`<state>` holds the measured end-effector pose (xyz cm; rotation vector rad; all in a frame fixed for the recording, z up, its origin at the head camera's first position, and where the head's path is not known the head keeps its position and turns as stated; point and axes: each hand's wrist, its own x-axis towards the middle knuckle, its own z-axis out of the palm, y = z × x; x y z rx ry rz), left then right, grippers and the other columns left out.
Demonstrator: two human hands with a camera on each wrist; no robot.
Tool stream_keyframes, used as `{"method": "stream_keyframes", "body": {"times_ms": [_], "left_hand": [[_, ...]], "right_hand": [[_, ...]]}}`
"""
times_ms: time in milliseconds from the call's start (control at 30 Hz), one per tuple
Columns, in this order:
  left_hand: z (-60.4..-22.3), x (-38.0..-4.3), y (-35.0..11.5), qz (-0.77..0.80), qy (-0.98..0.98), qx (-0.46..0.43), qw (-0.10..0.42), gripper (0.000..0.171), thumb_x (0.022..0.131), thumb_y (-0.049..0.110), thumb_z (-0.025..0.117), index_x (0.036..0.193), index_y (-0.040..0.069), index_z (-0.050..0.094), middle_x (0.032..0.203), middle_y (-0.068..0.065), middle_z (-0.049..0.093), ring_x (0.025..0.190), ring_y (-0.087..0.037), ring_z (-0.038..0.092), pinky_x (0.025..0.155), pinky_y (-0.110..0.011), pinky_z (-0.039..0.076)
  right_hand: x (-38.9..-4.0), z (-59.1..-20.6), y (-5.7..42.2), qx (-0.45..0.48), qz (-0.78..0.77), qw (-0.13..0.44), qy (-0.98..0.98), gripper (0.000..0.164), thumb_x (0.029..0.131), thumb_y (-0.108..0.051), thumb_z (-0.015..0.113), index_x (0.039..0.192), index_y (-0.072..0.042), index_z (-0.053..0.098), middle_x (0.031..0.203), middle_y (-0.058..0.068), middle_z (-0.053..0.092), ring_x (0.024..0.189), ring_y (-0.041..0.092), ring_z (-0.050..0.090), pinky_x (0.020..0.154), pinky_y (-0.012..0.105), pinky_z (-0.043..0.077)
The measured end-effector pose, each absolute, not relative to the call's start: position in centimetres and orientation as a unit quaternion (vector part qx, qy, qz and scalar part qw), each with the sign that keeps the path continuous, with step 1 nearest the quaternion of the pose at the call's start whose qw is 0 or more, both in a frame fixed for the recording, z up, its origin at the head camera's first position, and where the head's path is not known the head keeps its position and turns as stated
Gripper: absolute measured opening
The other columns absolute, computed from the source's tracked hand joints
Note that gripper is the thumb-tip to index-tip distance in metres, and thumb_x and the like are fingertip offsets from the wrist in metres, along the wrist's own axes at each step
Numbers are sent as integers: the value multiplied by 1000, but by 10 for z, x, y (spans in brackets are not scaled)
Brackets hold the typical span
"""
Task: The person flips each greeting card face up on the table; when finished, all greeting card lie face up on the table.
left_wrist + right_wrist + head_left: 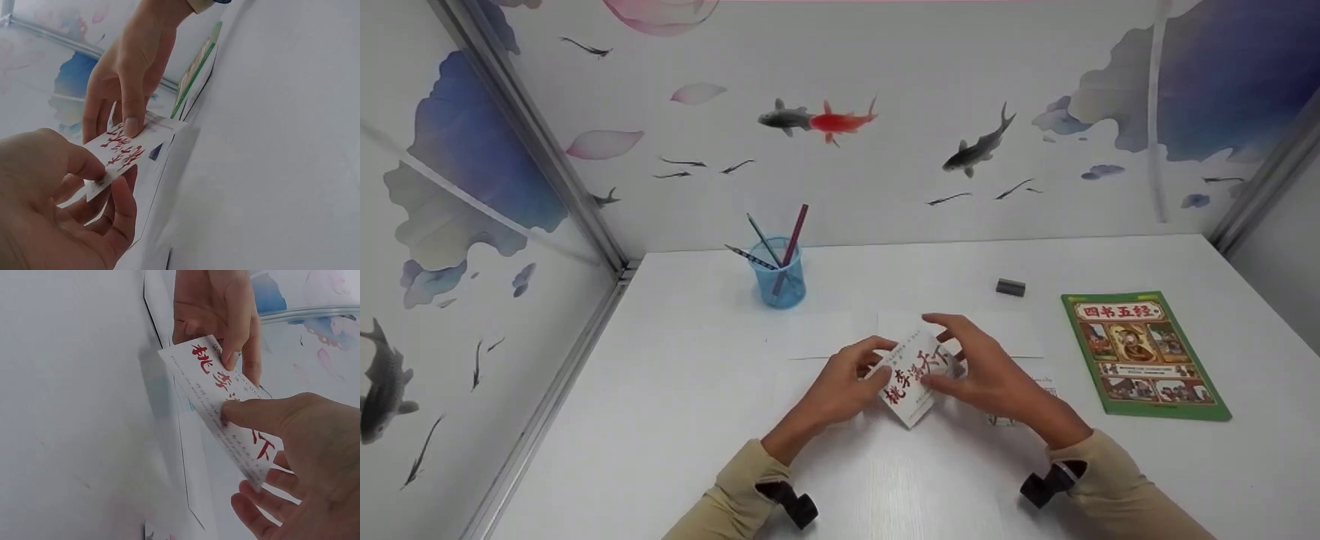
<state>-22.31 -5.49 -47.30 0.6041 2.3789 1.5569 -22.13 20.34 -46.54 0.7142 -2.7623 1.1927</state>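
Observation:
A white card [911, 409] with large red Chinese characters and small grey print is held tilted above the table between both hands. My left hand [846, 384] pinches its left edge, thumb on the printed face and fingers behind. On the other side, my right hand [994, 375] grips the card with the thumb pressing the face. Its index finger stands raised off the card in the head view. In the right wrist view, the right thumb covers part of the red characters on the card [205, 391]. The card's back is hidden.
White sheets [960, 324] lie under and behind the hands; a printed piece [1003, 421] shows beneath the right forearm. A blue cup [787, 289] with several pencils stands back left. A dark grey eraser [1010, 287] and a green-edged book [1147, 356] lie to the right.

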Motion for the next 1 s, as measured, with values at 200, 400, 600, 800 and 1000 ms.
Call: {"method": "stream_keyframes", "body": {"times_ms": [200,400,600,800,1000], "left_hand": [[-475,-221,-55,434,866,234,83,42,107,13,64,149,18,66,126,-5,73,94,-9,61,80,-24,52],[-476,-222,-56,376,885,268,64,44,99,12,78,142,15,68,136,-6,70,112,-17,63,96,-29,54],[-479,-223,-56,286,905,312,39,26,98,12,80,124,15,81,131,-5,75,125,-25,61,111,-40,52],[-479,-223,-57,235,909,343,20,22,102,17,76,124,16,83,133,-5,76,130,-25,64,115,-42,50],[-470,-221,-75,269,903,332,39,28,104,18,74,131,14,78,140,-5,72,135,-26,60,120,-45,47]], "right_hand": [[-217,-471,203,287,353,-4,-890,74,94,-9,85,159,-18,50,154,4,60,116,20,66,86,34,59],[-217,-469,207,256,311,-24,-915,56,90,-16,90,141,-17,66,133,0,69,103,20,63,83,34,52],[-217,-469,208,234,278,-51,-930,50,87,-26,93,131,-17,72,123,1,67,113,22,61,92,44,55],[-219,-470,208,222,270,-72,-934,46,84,-34,95,123,-19,76,117,1,64,112,21,59,89,42,53],[-219,-467,208,213,264,-79,-937,46,84,-34,95,123,-19,77,117,2,65,111,21,58,90,42,53]]}}
